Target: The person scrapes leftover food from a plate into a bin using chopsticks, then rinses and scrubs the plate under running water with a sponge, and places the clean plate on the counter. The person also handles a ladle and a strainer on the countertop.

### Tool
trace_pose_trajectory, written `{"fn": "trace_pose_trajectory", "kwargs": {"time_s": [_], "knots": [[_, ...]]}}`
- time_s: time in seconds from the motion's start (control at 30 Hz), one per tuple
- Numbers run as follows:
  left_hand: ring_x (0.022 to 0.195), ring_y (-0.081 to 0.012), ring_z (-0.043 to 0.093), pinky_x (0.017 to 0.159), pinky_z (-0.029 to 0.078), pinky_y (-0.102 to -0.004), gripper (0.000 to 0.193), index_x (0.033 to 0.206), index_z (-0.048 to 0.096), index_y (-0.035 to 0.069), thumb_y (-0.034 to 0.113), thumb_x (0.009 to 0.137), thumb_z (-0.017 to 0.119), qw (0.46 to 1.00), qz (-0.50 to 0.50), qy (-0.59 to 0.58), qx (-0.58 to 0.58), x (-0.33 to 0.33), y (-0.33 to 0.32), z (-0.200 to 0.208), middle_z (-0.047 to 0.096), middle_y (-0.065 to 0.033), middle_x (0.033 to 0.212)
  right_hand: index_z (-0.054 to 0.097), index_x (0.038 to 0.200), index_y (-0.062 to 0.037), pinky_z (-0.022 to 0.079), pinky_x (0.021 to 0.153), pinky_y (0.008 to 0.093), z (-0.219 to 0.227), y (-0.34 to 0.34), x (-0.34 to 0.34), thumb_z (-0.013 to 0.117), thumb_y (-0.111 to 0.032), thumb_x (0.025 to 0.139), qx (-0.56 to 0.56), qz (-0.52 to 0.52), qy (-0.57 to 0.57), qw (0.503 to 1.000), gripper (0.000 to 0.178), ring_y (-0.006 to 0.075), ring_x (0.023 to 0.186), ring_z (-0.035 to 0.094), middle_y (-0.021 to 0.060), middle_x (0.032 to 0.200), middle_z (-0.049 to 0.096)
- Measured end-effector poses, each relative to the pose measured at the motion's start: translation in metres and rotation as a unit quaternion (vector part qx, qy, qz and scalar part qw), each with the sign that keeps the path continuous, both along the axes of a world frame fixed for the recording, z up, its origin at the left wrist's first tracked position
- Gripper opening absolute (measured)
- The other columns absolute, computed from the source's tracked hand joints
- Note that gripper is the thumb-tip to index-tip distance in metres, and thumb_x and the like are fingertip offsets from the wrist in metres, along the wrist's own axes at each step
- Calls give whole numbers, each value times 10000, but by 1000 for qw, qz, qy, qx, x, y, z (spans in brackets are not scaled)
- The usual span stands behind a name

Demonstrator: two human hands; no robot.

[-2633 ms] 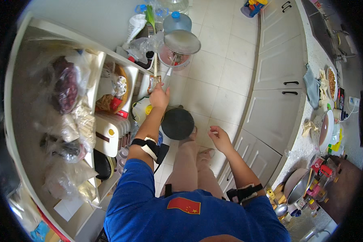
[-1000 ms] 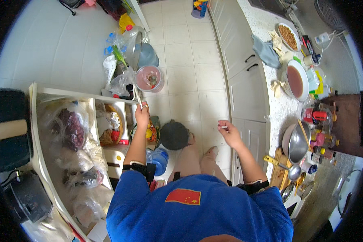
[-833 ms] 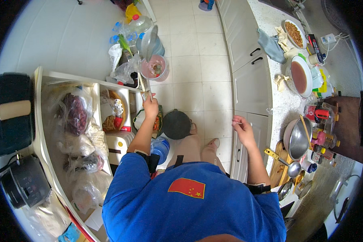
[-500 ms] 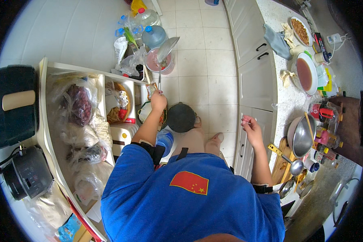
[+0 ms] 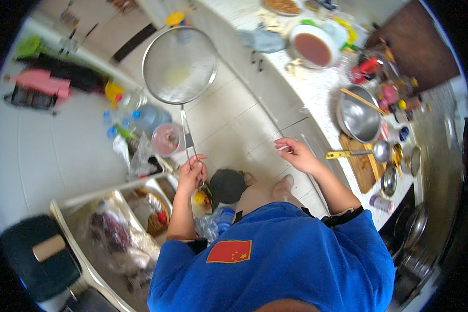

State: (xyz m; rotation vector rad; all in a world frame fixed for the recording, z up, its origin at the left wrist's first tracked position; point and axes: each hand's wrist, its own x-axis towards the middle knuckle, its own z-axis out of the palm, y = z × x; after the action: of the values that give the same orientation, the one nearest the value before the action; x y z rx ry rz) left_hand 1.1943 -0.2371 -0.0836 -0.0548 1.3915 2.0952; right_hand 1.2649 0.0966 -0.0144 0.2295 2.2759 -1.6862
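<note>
My left hand [image 5: 192,176] is closed round the wire handle of a large, round fine-mesh strainer [image 5: 180,67], which reaches out ahead of me above the floor. A pale patch shows through or on its mesh; I cannot tell which. Below the handle, a pinkish bucket [image 5: 166,139] stands on the floor. My right hand [image 5: 297,155] is held in the air beside the white cabinets, its fingers apart and slightly bent, with nothing in it.
Along the right runs a counter [image 5: 322,93] with a bowl of reddish-brown liquid [image 5: 311,46], a metal bowl [image 5: 360,117], a yellow-handled ladle [image 5: 382,152] and a cutting board [image 5: 359,169]. A shelf unit of bagged food [image 5: 109,229] is at left. A dark round stool [image 5: 228,186] stands by my feet.
The strainer has swung from edge-on to face-on and risen higher in the picture, still in my left hand. My view has turned, and my right hand sits further left in it.
</note>
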Motion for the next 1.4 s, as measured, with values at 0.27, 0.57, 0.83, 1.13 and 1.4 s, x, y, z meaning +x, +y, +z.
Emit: {"fn": "trace_pose_trajectory", "kwargs": {"time_s": [0.27, 0.57, 0.83, 1.13, 1.4], "knots": [[518, -122, 513, 509, 422, -228, 199, 997, 528, -21, 39, 811, 495, 911, -408, 48, 31, -12, 173, 79, 517, -39, 613, 484, 1120, -33, 447, 777, 294, 57, 72, 68, 564, -166, 807, -32, -114, 61, 991, 350, 169, 886, 549, 94, 1019, 570], [455, -130, 516, 446, 424, -241, 131, 900, 536, -19, 8, 772, 547, 831, -543, 120, 10, 53, 328, 113, 522, -42, 584, 470, 1150, -32, 439, 777, 250, 83, 187, 253, 562, -123, 807, -18, -344, 54, 937, 366, 125, 873, 540, 82, 1010, 565], [419, -129, 491, 396, 400, -236, 82, 851, 477, 13, 49, 808, 538, 837, -520, 165, 45, 102, 450, 134, 500, -35, 557, 489, 1134, -46, 423, 720, 218, 82, 231, 401, 521, -94, 823, -91, -545, 78, 830, 316, 90, 814, 526, 34, 943, 570], [415, -114, 476, 401, 397, -224, 75, 800, 478, 42, 69, 813, 546, 855, -505, 120, -2, 124, 495, 153, 494, -26, 536, 551, 1032, -43, 419, 636, 201, 56, 268, 434, 483, -137, 860, -77, -639, 75, 762, 207, 66, 707, 511, 13, 814, 589], [477, -107, 511, 421, 402, -215, 60, 838, 500, 29, 69, 816, 539, 742, -649, 166, -42, 155, 544, 181, 525, -27, 603, 534, 1086, -11, 429, 696, 226, 93, 301, 326, 512, -247, 857, -144, -501, 137, 842, 330, 93, 792, 546, 44, 930, 600]]}}
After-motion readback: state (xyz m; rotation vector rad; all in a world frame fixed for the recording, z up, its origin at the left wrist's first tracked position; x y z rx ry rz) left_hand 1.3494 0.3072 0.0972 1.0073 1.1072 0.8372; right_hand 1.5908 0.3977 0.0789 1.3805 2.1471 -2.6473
